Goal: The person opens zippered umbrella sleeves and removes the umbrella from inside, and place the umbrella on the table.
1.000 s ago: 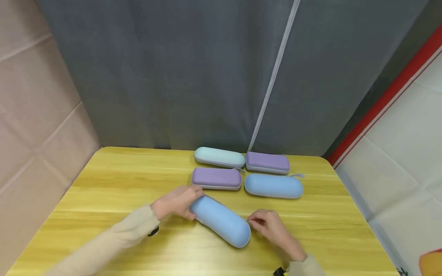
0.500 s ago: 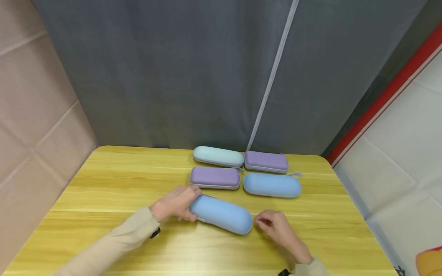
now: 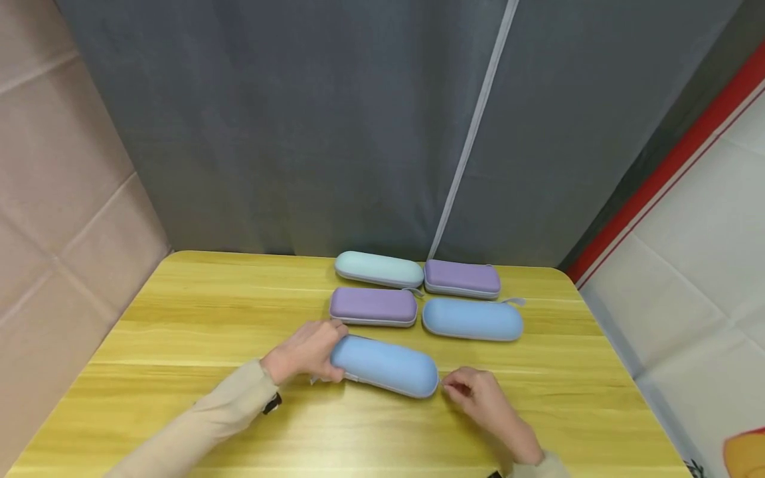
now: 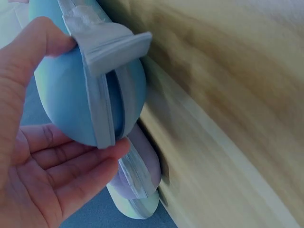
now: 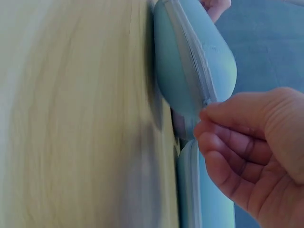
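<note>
A light blue zippered glasses case lies near the middle of the table, slightly slanted. My left hand grips its left end, thumb on the near side and fingers behind. At that end, the left wrist view shows a grey strap and a narrow gap between the zipper tapes. My right hand is at the opposite end, with thumb and forefinger pinching the small zipper pull, mostly hidden by the fingertips. Along the side seen in the right wrist view, the zipper teeth are joined.
Behind it, several similar cases sit in two rows: a purple one and a blue one in front, a mint one and another purple one behind. A dark curtain hangs at the table's far edge.
The blue case's right end has swung away from me, so it lies more sideways. My right hand has shifted slightly right with that end, while the left keeps its grip.
</note>
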`<control>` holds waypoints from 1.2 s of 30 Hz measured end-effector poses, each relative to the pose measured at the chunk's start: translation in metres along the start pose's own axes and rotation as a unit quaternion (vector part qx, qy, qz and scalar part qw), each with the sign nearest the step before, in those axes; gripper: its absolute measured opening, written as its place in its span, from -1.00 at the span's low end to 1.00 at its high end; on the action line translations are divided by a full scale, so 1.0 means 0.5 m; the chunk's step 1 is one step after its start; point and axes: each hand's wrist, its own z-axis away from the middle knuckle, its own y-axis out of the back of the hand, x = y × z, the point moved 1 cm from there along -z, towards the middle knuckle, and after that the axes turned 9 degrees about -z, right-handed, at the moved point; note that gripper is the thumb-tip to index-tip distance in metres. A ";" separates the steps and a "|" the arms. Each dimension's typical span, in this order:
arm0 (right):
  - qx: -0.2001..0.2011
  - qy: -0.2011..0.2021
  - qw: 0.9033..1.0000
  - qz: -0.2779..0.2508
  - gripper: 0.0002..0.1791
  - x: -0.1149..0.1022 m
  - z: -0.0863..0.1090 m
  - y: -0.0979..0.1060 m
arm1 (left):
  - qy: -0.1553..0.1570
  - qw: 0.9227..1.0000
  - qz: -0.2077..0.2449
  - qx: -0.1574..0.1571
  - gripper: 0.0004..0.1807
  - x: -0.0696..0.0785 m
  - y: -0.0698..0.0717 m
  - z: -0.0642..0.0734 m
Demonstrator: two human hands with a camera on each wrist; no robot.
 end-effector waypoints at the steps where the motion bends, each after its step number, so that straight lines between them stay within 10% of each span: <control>1: 0.002 0.003 1.000 0.003 -0.84 -0.003 0.001 -0.001 | 0.001 1.000 0.000 0.001 -0.48 0.001 0.000 0.000; 12: 0.011 0.008 0.999 -0.042 -0.83 0.004 0.007 -0.005 | 0.013 1.000 0.021 -0.002 -0.49 0.000 -0.001 -0.004; 21: 0.028 -0.019 0.999 -0.009 -0.83 0.010 0.006 -0.008 | -0.042 0.996 0.084 -0.009 -0.34 -0.025 -0.009 -0.001; 36: 0.009 -0.029 0.999 0.036 -0.84 -0.002 0.001 -0.008 | -0.018 0.996 0.084 0.030 -0.43 -0.018 -0.018 -0.002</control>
